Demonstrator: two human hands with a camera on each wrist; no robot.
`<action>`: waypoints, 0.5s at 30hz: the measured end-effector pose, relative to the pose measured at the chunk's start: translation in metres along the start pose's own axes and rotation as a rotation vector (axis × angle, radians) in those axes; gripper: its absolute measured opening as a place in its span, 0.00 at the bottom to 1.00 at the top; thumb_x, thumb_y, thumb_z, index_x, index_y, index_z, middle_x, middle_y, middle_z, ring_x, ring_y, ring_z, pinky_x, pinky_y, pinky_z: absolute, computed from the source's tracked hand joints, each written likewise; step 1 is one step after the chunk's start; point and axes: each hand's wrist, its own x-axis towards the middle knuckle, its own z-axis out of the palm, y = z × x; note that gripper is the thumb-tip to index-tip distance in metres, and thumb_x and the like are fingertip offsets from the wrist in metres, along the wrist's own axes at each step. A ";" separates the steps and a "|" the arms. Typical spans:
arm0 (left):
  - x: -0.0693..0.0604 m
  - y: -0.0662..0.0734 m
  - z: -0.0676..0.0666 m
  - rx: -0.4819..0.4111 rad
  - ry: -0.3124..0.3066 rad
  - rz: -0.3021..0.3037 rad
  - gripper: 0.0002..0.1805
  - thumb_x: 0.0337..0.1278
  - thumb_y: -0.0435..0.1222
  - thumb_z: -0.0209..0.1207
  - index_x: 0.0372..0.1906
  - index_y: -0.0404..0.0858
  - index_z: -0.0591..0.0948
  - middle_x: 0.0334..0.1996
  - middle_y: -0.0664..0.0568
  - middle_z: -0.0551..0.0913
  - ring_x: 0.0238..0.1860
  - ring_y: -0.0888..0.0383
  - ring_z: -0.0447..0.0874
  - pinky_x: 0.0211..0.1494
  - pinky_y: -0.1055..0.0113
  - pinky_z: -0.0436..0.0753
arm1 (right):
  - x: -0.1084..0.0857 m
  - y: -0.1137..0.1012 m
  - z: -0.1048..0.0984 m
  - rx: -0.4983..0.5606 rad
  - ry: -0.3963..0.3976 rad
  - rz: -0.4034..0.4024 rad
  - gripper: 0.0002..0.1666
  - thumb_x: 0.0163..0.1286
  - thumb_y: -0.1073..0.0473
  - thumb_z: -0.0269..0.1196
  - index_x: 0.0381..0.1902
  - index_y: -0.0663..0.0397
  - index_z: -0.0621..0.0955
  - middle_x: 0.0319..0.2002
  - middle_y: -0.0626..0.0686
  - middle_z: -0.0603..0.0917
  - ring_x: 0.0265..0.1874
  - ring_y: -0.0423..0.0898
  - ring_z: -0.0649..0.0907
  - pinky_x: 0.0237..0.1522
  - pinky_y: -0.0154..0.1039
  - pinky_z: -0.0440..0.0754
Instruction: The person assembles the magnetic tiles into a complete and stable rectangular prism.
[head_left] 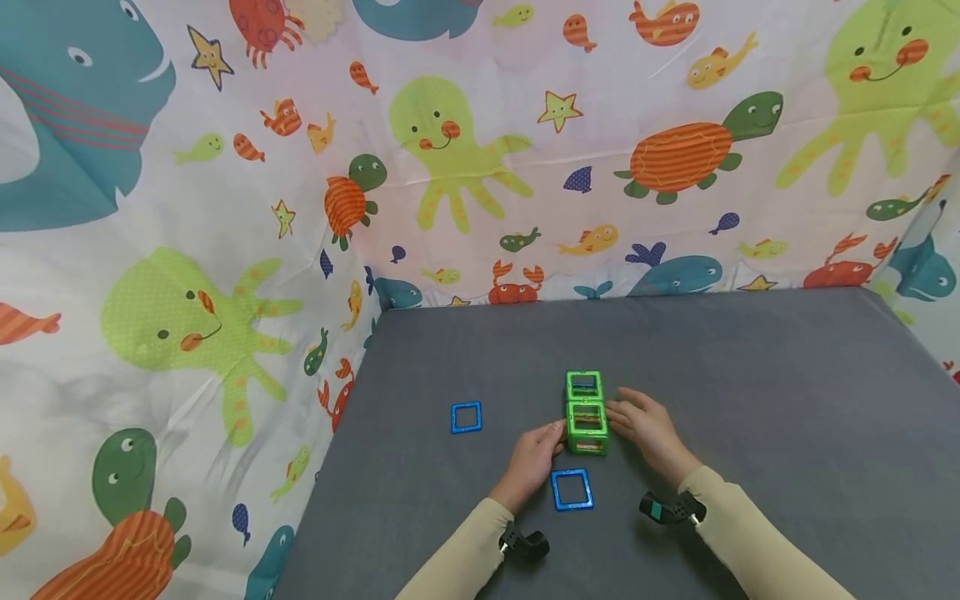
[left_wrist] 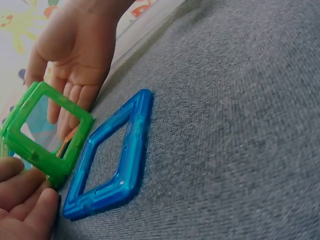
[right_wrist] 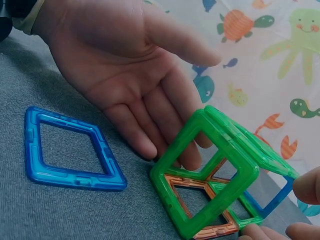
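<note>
A boxy structure of square frames (head_left: pixel 587 402), mostly green, stands between the two hands; orange and blue frames show in its lower and far parts in the right wrist view. My left hand (head_left: pixel 531 461) touches its left side with the fingertips, seen at the lower left of the left wrist view. My right hand (head_left: pixel 654 432) lies along its right side, palm toward it, fingers loosely extended (right_wrist: pixel 145 110). Just in front of the structure, a blue square frame (head_left: pixel 572 489) lies flat on the cloth, also in the left wrist view (left_wrist: pixel 131 165).
Another blue square frame (head_left: pixel 466 417) lies flat to the left on the grey cloth surface (head_left: pixel 787 417). A white curtain with sea animals (head_left: pixel 480 50) rises behind the surface and along its left side.
</note>
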 end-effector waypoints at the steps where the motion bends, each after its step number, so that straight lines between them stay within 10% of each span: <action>1: 0.000 -0.001 0.000 -0.004 -0.002 0.001 0.31 0.81 0.54 0.40 0.69 0.38 0.77 0.66 0.46 0.80 0.69 0.51 0.78 0.67 0.57 0.79 | 0.000 0.000 0.000 0.000 0.005 0.000 0.39 0.82 0.55 0.48 0.81 0.66 0.48 0.76 0.73 0.60 0.75 0.65 0.67 0.72 0.50 0.71; 15: 0.002 -0.006 -0.005 0.002 0.011 0.033 0.23 0.78 0.46 0.50 0.67 0.41 0.79 0.66 0.47 0.81 0.63 0.53 0.82 0.65 0.55 0.81 | -0.038 0.012 -0.003 -0.121 0.032 -0.044 0.37 0.81 0.52 0.53 0.77 0.68 0.59 0.72 0.72 0.69 0.67 0.59 0.78 0.61 0.39 0.82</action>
